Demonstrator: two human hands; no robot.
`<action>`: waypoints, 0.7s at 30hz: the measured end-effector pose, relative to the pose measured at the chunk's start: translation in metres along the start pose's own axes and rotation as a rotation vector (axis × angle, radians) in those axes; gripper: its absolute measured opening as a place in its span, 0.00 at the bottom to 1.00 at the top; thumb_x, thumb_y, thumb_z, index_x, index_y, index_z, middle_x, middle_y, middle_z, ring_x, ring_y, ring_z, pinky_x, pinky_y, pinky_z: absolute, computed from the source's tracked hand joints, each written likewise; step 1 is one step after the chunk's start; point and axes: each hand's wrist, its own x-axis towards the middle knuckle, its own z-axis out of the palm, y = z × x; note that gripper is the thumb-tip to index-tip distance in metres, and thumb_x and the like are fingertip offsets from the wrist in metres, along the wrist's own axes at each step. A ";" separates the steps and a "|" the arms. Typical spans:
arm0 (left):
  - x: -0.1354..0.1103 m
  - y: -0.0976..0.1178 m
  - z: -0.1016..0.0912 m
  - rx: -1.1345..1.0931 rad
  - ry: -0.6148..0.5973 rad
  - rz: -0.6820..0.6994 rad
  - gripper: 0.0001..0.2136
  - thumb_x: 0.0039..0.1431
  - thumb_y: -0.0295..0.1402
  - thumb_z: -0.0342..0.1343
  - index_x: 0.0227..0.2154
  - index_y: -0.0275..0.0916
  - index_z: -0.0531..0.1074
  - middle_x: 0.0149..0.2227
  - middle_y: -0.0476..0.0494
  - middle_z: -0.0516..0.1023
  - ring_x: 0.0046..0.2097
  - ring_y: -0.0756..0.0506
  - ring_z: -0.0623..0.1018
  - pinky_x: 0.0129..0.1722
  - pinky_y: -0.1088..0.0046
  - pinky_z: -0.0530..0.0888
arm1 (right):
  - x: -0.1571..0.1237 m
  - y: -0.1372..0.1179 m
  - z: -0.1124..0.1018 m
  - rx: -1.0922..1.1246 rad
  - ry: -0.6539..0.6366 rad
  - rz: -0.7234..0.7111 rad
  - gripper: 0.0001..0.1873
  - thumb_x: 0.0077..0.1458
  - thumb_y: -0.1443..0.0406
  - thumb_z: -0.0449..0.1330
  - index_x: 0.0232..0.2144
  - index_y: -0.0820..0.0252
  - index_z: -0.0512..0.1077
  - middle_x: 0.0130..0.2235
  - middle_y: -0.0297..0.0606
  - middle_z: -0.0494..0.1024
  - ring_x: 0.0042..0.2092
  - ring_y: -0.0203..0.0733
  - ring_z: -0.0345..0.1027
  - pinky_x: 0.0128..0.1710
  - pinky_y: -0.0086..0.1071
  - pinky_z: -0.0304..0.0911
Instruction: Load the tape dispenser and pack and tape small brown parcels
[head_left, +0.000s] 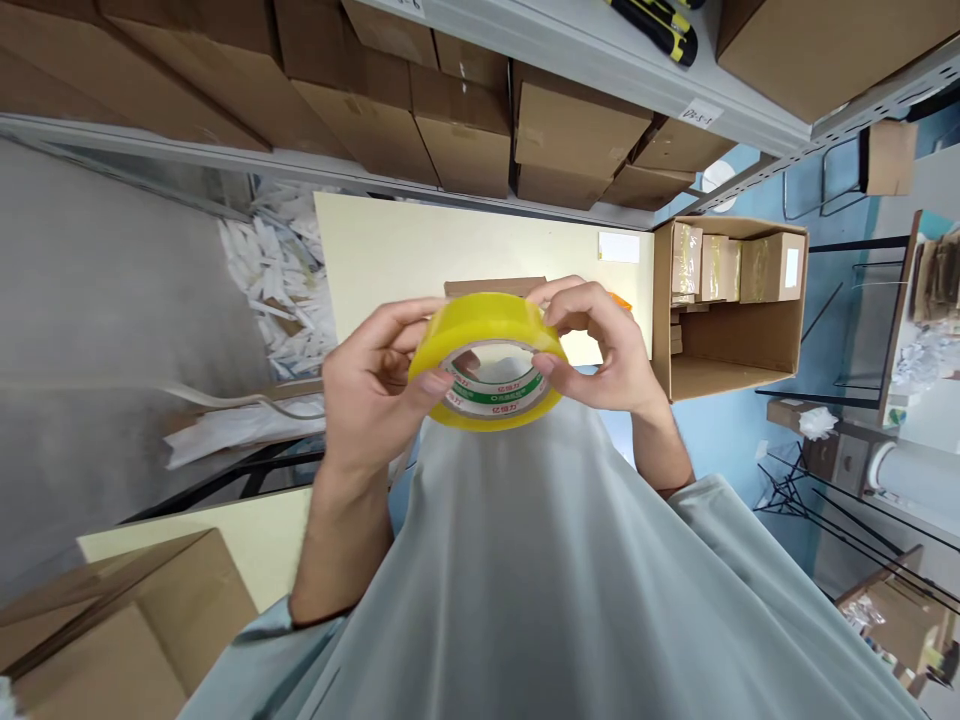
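A wide roll of yellow packing tape (480, 318) is held up in front of my chest, tilted so that its printed cardboard core shows. My left hand (379, 385) grips its left side, thumb on the near edge and fingers behind. On the opposite side my right hand (600, 345) pinches the roll, its thumb at the core's rim and its fingertips on the outer tape surface. Behind the roll, a flat brown cardboard piece (495, 287) lies on the pale yellow table (390, 245). An orange object (621, 301) is partly hidden by my right hand.
An open carton (664, 330) holding smaller taped boxes stands at the table's right end. A shelf (585, 55) with brown boxes (465, 135) runs along the back. White scraps (281, 270) fill the left side; another carton (135, 630) is at lower left.
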 end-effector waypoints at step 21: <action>0.000 0.001 -0.006 0.065 -0.032 0.006 0.30 0.44 0.49 0.88 0.49 0.42 0.88 0.38 0.49 0.89 0.34 0.46 0.87 0.32 0.74 0.85 | 0.002 -0.006 -0.008 -0.141 -0.101 -0.062 0.29 0.61 0.66 0.65 0.63 0.48 0.71 0.58 0.43 0.80 0.57 0.47 0.78 0.40 0.36 0.79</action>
